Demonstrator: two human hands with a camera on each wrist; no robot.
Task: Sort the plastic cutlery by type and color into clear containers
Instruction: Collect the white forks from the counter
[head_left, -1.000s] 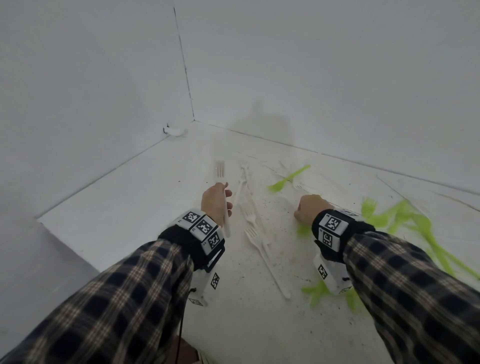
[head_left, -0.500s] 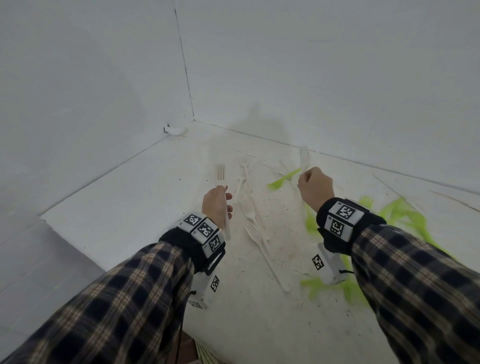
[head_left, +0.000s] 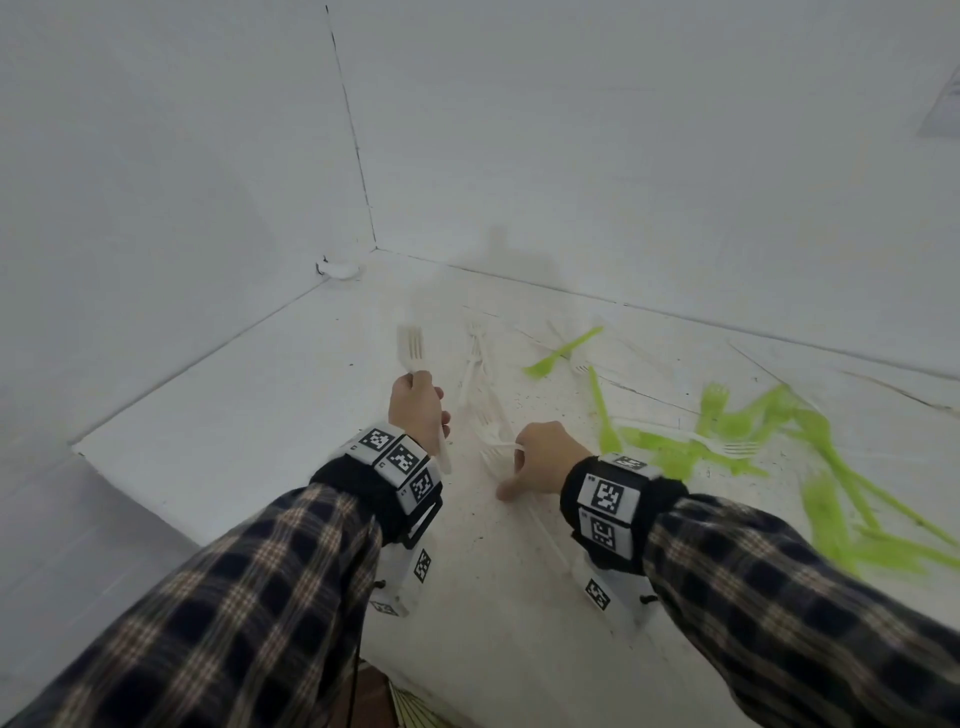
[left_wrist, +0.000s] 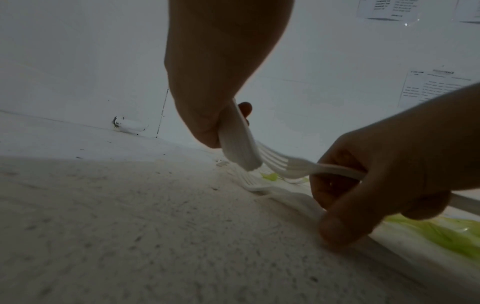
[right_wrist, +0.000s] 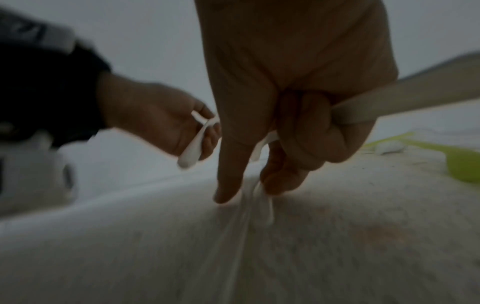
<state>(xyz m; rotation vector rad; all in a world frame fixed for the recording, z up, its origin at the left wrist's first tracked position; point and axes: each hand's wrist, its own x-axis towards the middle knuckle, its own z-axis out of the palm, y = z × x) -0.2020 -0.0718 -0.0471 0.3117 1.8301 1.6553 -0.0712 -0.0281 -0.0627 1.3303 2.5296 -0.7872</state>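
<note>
My left hand (head_left: 418, 410) grips a white plastic fork (head_left: 411, 345) by its handle, tines pointing away; the handle end (left_wrist: 240, 148) sticks out below the fist. My right hand (head_left: 537, 457) holds a second white fork (left_wrist: 298, 166) in curled fingers, tines toward the left hand, while its thumb (left_wrist: 335, 232) and forefinger reach down onto another white fork (right_wrist: 249, 205) lying on the white table (head_left: 234, 415). More white forks (head_left: 478, 358) lie just beyond the hands. Green forks (head_left: 563, 353) are scattered to the right. No clear container is in view.
White walls close the table at the back and left, meeting in a corner. A small white fitting (head_left: 337, 269) sits at the left wall's foot. A dense pile of green cutlery (head_left: 831, 493) lies at the right. The table's near edge (head_left: 156, 514) drops off at left.
My right hand, holding a white fork, has come from the far middle back and down to the white fork on the table near the left hand. The left hand has stayed in place with its fork.
</note>
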